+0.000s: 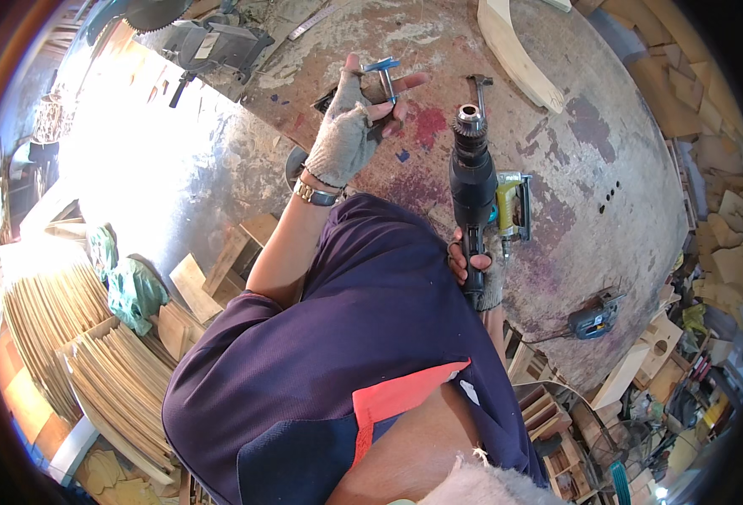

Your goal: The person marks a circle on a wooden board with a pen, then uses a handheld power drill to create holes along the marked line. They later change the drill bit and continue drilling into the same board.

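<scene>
My left hand (352, 126), in a grey fingerless glove, holds a small metal boring bit (385, 79) with a blue head and a bright shank between its fingers. Lower on the right, my right hand (469, 259) grips the handle of a black power drill (471, 180). The drill's keyed chuck (469, 121) points away from me and its jaws hold no bit. Close beside the drill lies a green pneumatic nailer (509, 199), and a hammer (482, 88) is partly hidden behind the chuck.
On the stained worktop (573, 240) lie a curved wooden piece (523, 60) and a jigsaw (595, 315). A machine with a metal clamp (220, 50) stands at the upper left. Stacked thin wooden strips (119, 372) are at the lower left, and wood scraps (734, 214) lie at the right.
</scene>
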Demonstrator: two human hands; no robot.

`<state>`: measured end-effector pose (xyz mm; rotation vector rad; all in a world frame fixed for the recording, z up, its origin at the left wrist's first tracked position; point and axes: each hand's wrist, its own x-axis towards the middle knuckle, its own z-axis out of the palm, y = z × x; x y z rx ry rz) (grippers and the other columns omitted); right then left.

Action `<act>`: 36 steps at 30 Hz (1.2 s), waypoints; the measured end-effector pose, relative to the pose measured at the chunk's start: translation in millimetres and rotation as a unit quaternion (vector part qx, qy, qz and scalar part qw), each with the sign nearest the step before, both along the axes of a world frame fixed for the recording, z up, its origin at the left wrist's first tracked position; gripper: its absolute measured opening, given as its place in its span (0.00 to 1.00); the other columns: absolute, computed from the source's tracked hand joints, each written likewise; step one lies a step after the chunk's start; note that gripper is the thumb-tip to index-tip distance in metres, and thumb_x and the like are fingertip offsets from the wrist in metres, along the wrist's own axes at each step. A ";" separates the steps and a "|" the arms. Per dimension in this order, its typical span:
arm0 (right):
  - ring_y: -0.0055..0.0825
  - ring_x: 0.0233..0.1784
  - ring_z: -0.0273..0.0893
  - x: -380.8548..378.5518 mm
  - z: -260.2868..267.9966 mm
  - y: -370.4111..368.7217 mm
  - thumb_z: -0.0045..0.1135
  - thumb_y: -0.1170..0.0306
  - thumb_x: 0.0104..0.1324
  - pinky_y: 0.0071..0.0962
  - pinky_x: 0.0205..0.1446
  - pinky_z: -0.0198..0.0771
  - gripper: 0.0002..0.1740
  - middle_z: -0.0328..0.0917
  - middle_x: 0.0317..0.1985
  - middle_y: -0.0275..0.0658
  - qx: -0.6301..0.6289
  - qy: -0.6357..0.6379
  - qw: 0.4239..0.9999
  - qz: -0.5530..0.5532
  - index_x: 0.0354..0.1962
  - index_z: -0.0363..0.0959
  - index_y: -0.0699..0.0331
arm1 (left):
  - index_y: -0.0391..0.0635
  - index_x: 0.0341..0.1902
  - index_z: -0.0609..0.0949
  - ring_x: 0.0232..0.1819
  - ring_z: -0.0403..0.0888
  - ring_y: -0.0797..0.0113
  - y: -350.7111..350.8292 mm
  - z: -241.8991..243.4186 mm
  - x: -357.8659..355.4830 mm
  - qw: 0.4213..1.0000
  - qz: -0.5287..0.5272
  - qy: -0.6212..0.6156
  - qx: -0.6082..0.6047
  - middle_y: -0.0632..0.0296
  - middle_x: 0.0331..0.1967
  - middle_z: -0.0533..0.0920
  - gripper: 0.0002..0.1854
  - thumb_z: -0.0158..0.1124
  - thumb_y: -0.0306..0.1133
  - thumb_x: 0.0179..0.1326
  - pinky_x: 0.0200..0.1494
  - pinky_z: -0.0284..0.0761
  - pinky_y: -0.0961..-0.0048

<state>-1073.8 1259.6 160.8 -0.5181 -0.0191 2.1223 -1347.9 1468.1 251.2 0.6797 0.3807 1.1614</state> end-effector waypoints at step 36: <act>0.19 0.20 0.71 -11.7 25.7 15.8 0.78 0.50 0.53 0.17 0.22 0.70 0.42 0.70 0.24 0.33 0.107 -0.134 0.985 0.015 0.55 0.65 0.65 | 0.41 0.60 0.75 0.49 0.85 0.71 -28.3 45.6 76.4 0.951 0.016 0.234 0.204 0.56 0.45 0.88 0.31 0.82 0.32 0.55 0.51 0.83 0.67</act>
